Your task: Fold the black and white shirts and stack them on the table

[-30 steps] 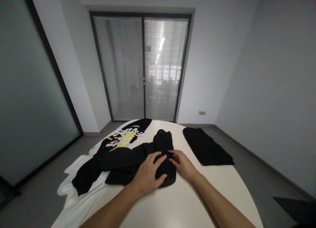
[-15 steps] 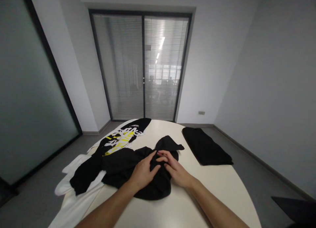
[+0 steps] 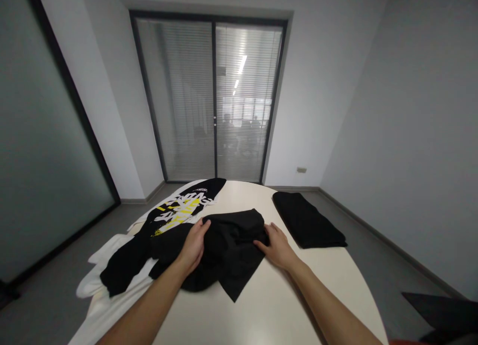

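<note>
A crumpled black garment [image 3: 235, 250] lies near the middle of the table, its exact kind hidden by its folds. My left hand [image 3: 194, 244] pinches its left upper edge between thumb and fingers. On the opposite side, my right hand [image 3: 274, 245] grips the right edge, thumb on top. Between the hands the cloth is spread, with one pointed corner hanging toward me. To the left, a black shirt with white and yellow lettering [image 3: 182, 210] lies partly under or against this garment. White cloth [image 3: 112, 250] sticks out below it over the table's left edge.
A folded black cloth [image 3: 308, 220] rests on the right side of the round white table [image 3: 298, 295]. Beyond the table are a glass door with blinds [image 3: 212, 101] and grey walls. A dark object [image 3: 436, 312] stands at the lower right.
My hands have moved apart, the left one leftward and the right one slightly rightward. The bunched black garment is now spread between them, with a corner pointing toward me.
</note>
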A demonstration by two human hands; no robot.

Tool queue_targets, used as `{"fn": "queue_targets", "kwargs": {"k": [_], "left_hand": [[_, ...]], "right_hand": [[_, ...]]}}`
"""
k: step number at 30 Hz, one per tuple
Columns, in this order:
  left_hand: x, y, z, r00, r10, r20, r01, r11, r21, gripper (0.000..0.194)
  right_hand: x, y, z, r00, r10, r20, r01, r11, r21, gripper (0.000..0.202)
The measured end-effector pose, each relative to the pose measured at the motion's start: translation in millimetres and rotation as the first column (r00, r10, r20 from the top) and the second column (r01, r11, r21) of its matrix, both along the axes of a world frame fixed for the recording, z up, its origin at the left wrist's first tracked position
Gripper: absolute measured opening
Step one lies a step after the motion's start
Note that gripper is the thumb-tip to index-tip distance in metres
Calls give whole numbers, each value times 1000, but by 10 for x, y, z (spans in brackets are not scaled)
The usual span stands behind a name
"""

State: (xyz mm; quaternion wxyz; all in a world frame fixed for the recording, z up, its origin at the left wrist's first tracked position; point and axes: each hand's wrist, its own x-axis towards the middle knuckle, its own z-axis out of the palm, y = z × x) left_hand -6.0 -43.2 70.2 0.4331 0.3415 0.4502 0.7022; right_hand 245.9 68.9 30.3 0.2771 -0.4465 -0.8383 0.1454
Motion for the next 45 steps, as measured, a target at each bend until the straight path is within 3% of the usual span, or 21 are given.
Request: {"fn": "queue_targets", "kwargs": {"k": [3, 9, 13, 16, 18, 20, 23, 25, 26, 27, 29, 32, 34, 36, 38, 39, 42, 45], "left_hand": [[-109, 27, 22, 987, 100, 126, -99, 995, -14, 27], [-396, 68, 19, 906, 417, 70, -403, 901, -157, 19], [-433, 94, -50, 916, 401, -9, -392, 890, -231, 23], [-347, 54, -12, 894, 375, -244, -408, 907, -104, 36], [-226, -40, 81, 779, 370, -506, -371, 923, 104, 43], [-58, -179, 188, 584, 267, -766, -174, 963, 204, 44], [214, -379, 263, 218, 21, -976, 172, 983, 60, 81], [345, -447, 222, 63, -77, -995, 250, 966, -59, 95], [385, -456, 182, 29, -109, -994, 256, 962, -98, 88], [405, -450, 138, 27, -131, -991, 254, 960, -120, 74], [396, -406, 66, 116, -152, -982, 243, 962, -120, 43], [290, -299, 60, 393, -138, -909, 186, 980, -68, 26], [171, -215, 106, 579, -34, -815, 57, 998, -1, 26], [17, -124, 138, 693, 159, -703, -138, 987, 88, 25], [-158, -32, 114, 731, 311, -608, -289, 948, 137, 27], [-243, 8, 78, 743, 331, -582, -323, 939, 121, 27], [-433, 81, -78, 744, 305, -595, -328, 942, 71, 26], [-470, 56, -164, 654, 259, -711, -317, 947, 53, 37]], "right_hand": [[-7, -21, 30, 998, 55, 42, -55, 998, -18, 18], [58, 35, 163, 999, 41, -34, -45, 991, -126, 14], [168, 110, 204, 994, 9, -110, -13, 999, -40, 22], [259, 159, 211, 983, -95, -154, 100, 995, 29, 29], [316, 189, 222, 965, -172, -197, 184, 982, 48, 31], [358, 212, 239, 947, -228, -228, 246, 968, 53, 32], [377, 219, 249, 939, -243, -244, 261, 964, 45, 35], [360, 200, 232, 957, -184, -226, 201, 978, 54, 44], [346, 185, 216, 971, -135, -200, 150, 987, 63, 48], [329, 168, 195, 984, -81, -161, 93, 993, 69, 49], [296, 135, 147, 998, 5, -57, -1, 998, 65, 43], [264, 107, 94, 995, 56, 87, -59, 998, 37, 25], [260, 111, 85, 989, 62, 132, -67, 997, 33, 17], [268, 133, 96, 991, 36, 127, -42, 998, 45, 14], [283, 165, 114, 996, -8, 91, 1, 997, 75, 14], [291, 181, 120, 997, -31, 71, 24, 995, 98, 14], [303, 213, 118, 995, -82, 57, 72, 983, 171, 13], [286, 198, 107, 981, -135, 139, 102, 970, 222, 7]]}}
